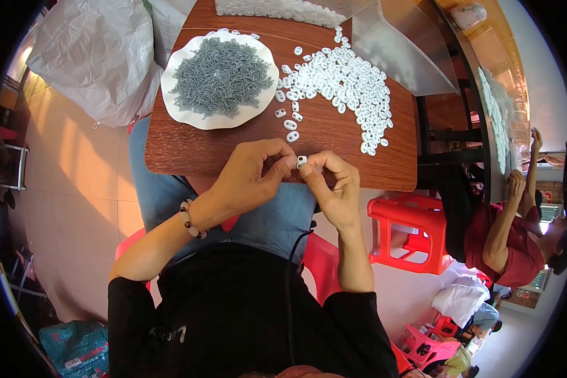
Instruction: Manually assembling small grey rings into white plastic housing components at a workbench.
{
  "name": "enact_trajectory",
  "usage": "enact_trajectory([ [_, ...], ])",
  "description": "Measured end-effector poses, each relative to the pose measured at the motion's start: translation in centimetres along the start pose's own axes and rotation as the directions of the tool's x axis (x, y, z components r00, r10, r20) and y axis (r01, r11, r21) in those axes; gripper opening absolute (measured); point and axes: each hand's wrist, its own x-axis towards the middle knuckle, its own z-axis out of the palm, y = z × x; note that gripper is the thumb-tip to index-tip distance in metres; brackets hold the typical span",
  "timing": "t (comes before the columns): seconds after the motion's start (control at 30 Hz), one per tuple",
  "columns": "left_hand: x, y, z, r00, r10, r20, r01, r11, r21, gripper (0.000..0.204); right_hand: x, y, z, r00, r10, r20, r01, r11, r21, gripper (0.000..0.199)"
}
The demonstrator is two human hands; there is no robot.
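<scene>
A small white two-holed plastic piece (302, 160) is held up at the table's near edge. My right hand (337, 192) pinches it between thumb and forefinger. Right beside it, the thumb and forefinger of my left hand (255, 170) are pressed together. Whatever the left fingertips hold, if anything, is too small to make out. Beyond my hands lies a loose heap of the same white oval pieces (340, 79), with several strays trailing toward me. To its left, a white scalloped plate (192, 121) carries a mound of small grey spring-like parts (220, 75).
The brown wooden table (201, 151) ends just above my lap. A translucent bin (397, 57) stands at its far right. Left of the table is a large white sack (97, 57). A red stool (406, 233) and a person in a dark red shirt (504, 242) are to the right.
</scene>
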Motion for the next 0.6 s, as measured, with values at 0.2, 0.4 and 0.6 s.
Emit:
enact_trajectory([
  [0.2, 0.2, 0.2, -0.7, 0.997, -0.068, 0.046, 0.072, 0.994, -0.084, 0.022, 0.2, 0.7, 0.0, 0.998, 0.011, -0.070, -0.005, 0.996, 0.089, 0.009],
  [0.4, 0.4, -0.8, -0.6, 0.998, -0.071, 0.002, 0.070, 0.991, -0.113, 0.025, 0.2, 1.1, -0.4, 0.996, 0.070, -0.053, -0.063, 0.991, 0.121, 0.010],
  [0.6, 0.7, -0.2, -1.0, 0.989, -0.141, -0.034, 0.131, 0.968, -0.212, 0.026, 0.1, 0.6, 0.2, 0.996, 0.015, -0.085, -0.002, 0.989, 0.149, 0.011],
])
